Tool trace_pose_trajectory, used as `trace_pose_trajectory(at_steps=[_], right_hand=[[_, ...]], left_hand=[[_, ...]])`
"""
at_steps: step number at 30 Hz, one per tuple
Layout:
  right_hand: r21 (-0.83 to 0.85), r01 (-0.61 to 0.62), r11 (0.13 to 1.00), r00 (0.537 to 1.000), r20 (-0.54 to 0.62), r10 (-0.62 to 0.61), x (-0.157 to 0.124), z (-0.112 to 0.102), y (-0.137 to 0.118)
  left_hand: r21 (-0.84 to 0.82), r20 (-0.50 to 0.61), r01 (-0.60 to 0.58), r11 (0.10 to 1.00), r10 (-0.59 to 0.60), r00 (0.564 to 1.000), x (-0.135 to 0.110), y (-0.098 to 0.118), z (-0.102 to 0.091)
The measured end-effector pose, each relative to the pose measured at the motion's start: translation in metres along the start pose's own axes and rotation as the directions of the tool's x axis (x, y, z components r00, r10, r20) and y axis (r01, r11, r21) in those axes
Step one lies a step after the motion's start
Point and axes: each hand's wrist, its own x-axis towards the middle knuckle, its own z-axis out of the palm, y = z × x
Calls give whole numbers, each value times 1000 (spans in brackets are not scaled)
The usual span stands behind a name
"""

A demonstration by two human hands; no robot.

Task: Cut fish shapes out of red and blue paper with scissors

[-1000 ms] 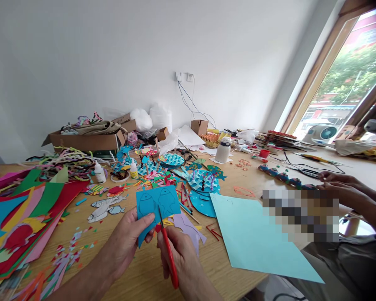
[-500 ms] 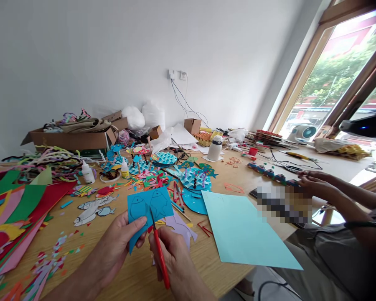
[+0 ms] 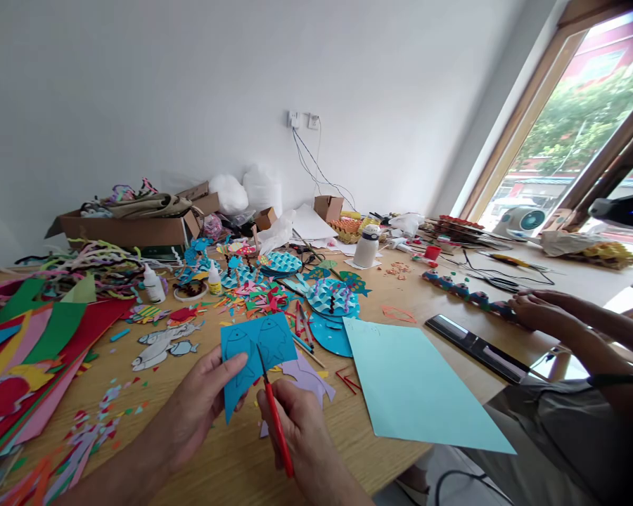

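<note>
My left hand (image 3: 211, 393) pinches the lower left part of a blue sheet of paper (image 3: 282, 339), thumb on top. Fish outlines are drawn on the sheet in dark line. My right hand (image 3: 298, 422) is closed round red-handled scissors (image 3: 277, 429), whose blades reach into the sheet's lower edge between two fish. Beneath my hands lies a cut purple paper piece (image 3: 309, 379). Several pencils (image 3: 304, 327) lie just beyond the sheet. White and grey cut-out fish (image 3: 161, 344) rest to the left of it.
A light-blue sheet (image 3: 422, 386) lies on the right. Past it are a black flat case (image 3: 475, 348) and another person's hands (image 3: 541, 309) at a painted egg-carton strip (image 3: 469, 295). Coloured paper (image 3: 58, 351) is stacked left; glue bottles (image 3: 154, 284) and blue paper crafts (image 3: 332, 299) stand behind.
The whole view has shifted slightly, so most things sit a little further right. My hands keep their hold on the blue sheet and scissors. The other person's hands lie flatter over the strip.
</note>
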Motion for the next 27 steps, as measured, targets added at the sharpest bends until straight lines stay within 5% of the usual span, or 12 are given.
trace_pose_trajectory(at_steps=[5, 18, 27], right_hand=[[27, -47, 999, 999, 29, 46, -2, 2, -1], [225, -198, 954, 970, 182, 159, -4, 0, -10], [113, -107, 988, 992, 86, 97, -4, 2, 2]], left_hand=[[-50, -46, 10, 999, -12, 999, 0, 4, -3], [61, 35, 34, 998, -36, 999, -4, -6, -7], [10, 22, 101, 995, -101, 995, -6, -6, -5]])
